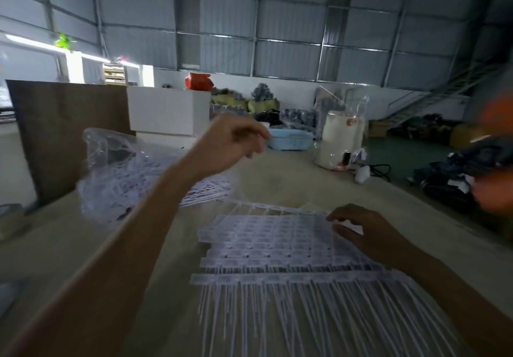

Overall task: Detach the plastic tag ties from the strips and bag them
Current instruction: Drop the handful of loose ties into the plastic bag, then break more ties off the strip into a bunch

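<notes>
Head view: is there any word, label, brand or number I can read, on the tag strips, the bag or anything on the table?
No text can be read anywhere.
Tag strips: each tag carries a small dark print, too blurred to read.
Plastic bag: no print visible.
Red package at the back: too far and blurred to tell.
White container: no label readable.

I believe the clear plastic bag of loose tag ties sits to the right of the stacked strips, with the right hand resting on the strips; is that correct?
Not quite: the head view shows the clear plastic bag to the left of the stacked strips, not the right. The right hand does rest on the strips.
</notes>
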Motion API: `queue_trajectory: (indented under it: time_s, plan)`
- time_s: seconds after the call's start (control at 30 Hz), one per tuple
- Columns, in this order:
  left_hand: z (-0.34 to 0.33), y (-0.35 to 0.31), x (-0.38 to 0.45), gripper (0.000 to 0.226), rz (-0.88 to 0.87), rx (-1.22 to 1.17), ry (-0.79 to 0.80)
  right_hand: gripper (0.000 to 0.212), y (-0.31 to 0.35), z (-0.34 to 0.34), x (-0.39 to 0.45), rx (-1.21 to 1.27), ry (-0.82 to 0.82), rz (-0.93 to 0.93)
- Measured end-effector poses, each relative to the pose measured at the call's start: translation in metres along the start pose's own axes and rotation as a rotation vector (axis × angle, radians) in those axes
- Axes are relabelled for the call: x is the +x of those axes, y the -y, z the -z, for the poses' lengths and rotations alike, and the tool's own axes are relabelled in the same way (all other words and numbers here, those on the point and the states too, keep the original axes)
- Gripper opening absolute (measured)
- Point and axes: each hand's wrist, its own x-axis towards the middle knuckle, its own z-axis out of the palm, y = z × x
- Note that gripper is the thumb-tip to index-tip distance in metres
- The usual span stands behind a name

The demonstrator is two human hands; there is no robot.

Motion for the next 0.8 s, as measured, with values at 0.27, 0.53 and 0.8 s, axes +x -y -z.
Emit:
queue_trajectory:
  time_s: [0.27, 0.53, 0.8]
  plan:
    - [-0.111, 0.023, -0.006, 0.028, 0.057, 0.206, 0.632, 0.019, -0.028, -0.011, -0.016, -0.177, -0.092, 0.161]
    - [-0.132, 0.056, -0.026, 0.065, 0.171, 0.329, 0.96, 0.048, -0.075, -0.021, 0.007, -0.107, 0.032, -0.403]
    - [-0.129, 0.057, -0.025, 0.061, 0.156, 0.298, 0.922, 0.042, -0.061, -0.012, 0.011, 0.005, -0.247, -0.258]
